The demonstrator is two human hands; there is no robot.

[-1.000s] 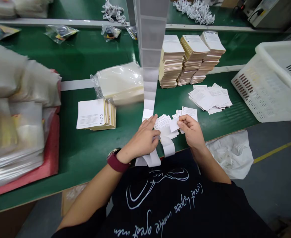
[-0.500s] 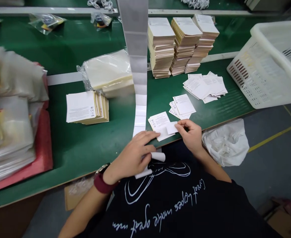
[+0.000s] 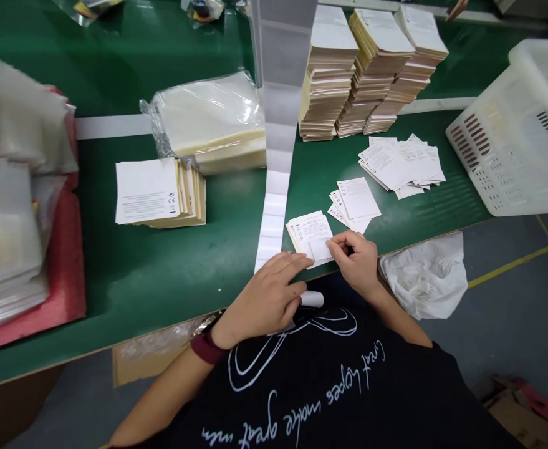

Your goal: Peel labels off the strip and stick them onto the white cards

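Observation:
In the head view, a white blank label (image 3: 319, 249) lies against the top printed card (image 3: 307, 226) of a small pile at the table's front edge. My right hand (image 3: 356, 259) pinches the label's right edge between thumb and forefinger. My left hand (image 3: 274, 288) rests with its fingers stretched out, the fingertips at the card's lower left corner. A long strip of labels (image 3: 276, 199) hangs down from above and runs under my left hand. Its curled end (image 3: 312, 299) shows beside my left thumb; how that hand touches the strip is hidden.
Fanned cards (image 3: 358, 199) and a looser heap (image 3: 402, 163) lie to the right. Behind stand tall card stacks (image 3: 328, 93). At left are another card stack (image 3: 147, 190), a wrapped pack (image 3: 208, 118) and a red bin (image 3: 70, 262) of bags. A white basket (image 3: 498, 149) stands right.
The label in my right hand has come down onto the top card. My left hand has moved off the strip's middle to the card's corner. The camera view has shifted.

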